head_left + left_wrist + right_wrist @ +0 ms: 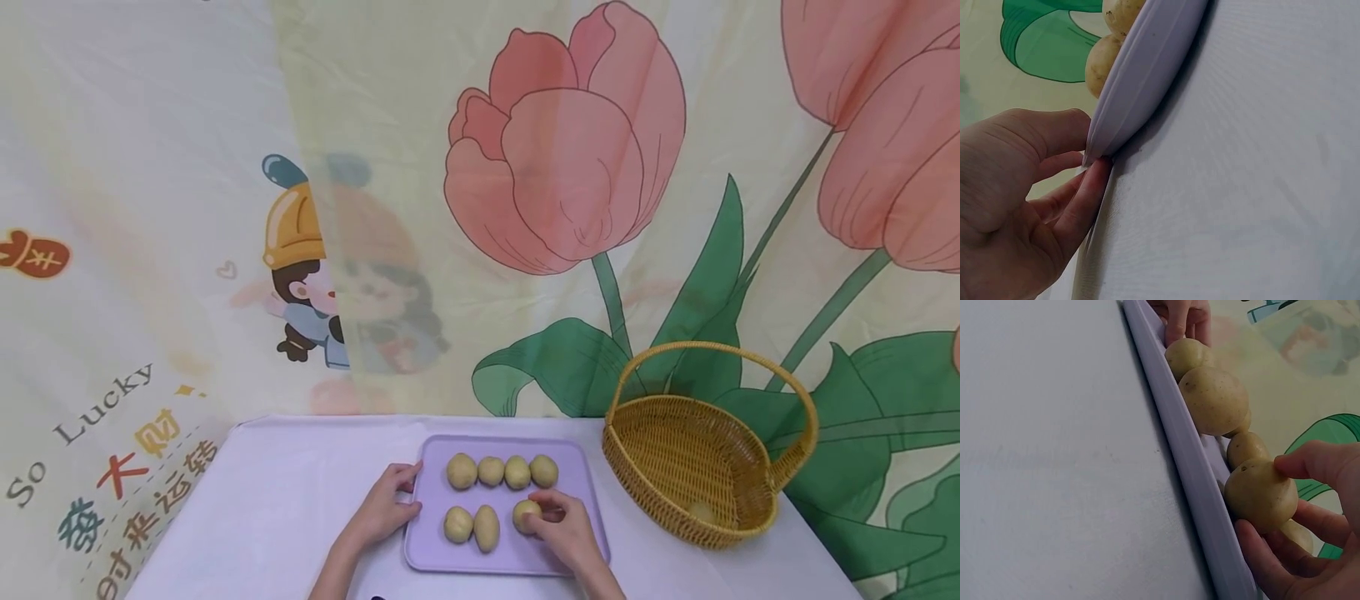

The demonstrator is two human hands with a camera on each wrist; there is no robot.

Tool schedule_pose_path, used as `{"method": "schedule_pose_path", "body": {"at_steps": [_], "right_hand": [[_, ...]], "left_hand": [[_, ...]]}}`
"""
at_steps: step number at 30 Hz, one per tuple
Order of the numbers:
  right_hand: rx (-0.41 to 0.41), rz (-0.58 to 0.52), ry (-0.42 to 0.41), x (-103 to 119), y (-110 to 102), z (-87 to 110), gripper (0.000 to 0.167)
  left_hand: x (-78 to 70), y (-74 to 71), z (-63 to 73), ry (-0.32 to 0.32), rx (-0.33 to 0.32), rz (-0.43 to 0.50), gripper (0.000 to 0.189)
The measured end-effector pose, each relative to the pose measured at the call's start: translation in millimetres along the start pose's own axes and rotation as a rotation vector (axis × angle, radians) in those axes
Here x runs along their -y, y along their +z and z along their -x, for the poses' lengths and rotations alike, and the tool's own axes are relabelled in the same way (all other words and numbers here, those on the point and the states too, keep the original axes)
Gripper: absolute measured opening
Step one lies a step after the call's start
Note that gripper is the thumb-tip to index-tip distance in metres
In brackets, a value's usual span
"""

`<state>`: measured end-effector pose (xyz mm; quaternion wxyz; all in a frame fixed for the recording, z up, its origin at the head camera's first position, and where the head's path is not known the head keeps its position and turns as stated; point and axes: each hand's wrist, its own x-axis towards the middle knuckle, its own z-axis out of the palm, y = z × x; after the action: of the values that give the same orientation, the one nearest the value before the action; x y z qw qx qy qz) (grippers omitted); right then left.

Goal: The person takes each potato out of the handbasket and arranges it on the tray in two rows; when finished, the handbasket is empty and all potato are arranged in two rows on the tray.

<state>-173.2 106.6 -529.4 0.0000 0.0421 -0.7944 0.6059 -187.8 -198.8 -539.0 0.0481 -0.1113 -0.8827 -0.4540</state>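
A lavender tray bears two rows of potatoes. Several potatoes line the back row, side by side. In the front row, a round potato touches a longer one. To their right, my right hand grips another round potato between thumb and fingers, at the tray's surface. My left hand holds the tray's left edge; the left wrist view has the thumb at the rim and a fingertip low against the tray's side.
Right of the tray, a brown wicker basket with a tall handle stands at the table's right edge, one potato inside. White cloth covers the table. A printed curtain hangs behind. A small dark object shows at the bottom edge.
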Motion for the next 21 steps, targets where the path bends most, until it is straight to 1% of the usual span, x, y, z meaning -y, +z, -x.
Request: {"method": "schedule_pose_path", "body": {"at_steps": [4, 12, 17, 21], "right_hand": [[0.009, 0.010, -0.004, 1.5, -0.1, -0.7, 0.033], [0.020, -0.026, 0.009, 3.6, 1.2, 0.7, 0.033], [0.030, -0.033, 0.019, 3.8, 3.4, 2.7, 0.032], [0.026, -0.032, 0.009, 3.5, 5.2, 3.5, 0.029]], "left_hand": [[-0.4, 0.1, -0.2, -0.003, 0.000, 0.005, 0.064], [-3.7, 0.2, -0.9, -0.001, 0.006, 0.017, 0.063], [-4.9, -0.3, -0.2, -0.014, 0.005, -0.001, 0.064], [-4.4, -1.2, 0.6, -0.011, 0.002, -0.009, 0.064]]}}
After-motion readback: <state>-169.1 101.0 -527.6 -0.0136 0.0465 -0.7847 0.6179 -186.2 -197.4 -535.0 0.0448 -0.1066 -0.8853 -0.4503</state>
